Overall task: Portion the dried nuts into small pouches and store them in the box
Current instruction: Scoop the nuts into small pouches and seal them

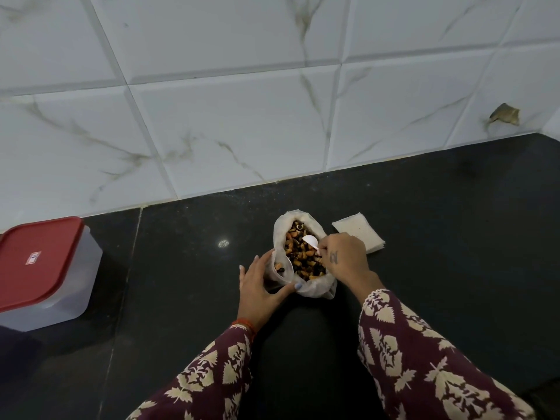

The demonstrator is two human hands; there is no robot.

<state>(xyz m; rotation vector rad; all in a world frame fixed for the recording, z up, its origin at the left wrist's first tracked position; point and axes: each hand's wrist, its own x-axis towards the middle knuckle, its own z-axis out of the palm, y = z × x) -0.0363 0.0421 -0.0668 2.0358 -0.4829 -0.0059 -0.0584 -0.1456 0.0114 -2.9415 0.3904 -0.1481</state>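
- Dried nuts [303, 259] heaped in an open white bag [315, 291] on the dark tabletop [424, 213], near the tiled wall.
- Right hand [344, 256] pinching the handle of a white spoon [310, 240], bowl lying on top of the heap.
- Left hand [262, 281] curled round a small clear pouch [280, 272], mouth held open and touching the bag's left edge; a few nuts already inside.
- Stack of flat white pouches [359, 236] just beyond the right hand, apparently unused, though too small to be sure.
- Box [50, 269] with red lid well apart at the left edge, lid on.
- Likely step: scooping a spoonful across into the held pouch.
- Risk: nuts rolling off an overfilled spoon onto the tabletop, dark pieces hard to spot against the dark surface.
- Risk: soft pouch mouth folding shut under a loosened grip, sending the load down the outside.
- Risk: slack bag slumping or tipping if pushed sideways by the spoon, nothing bracing its right side.
- Risk: uneven portions from judging by eye.
- Later snag: lid needing removal with both hands occupied.
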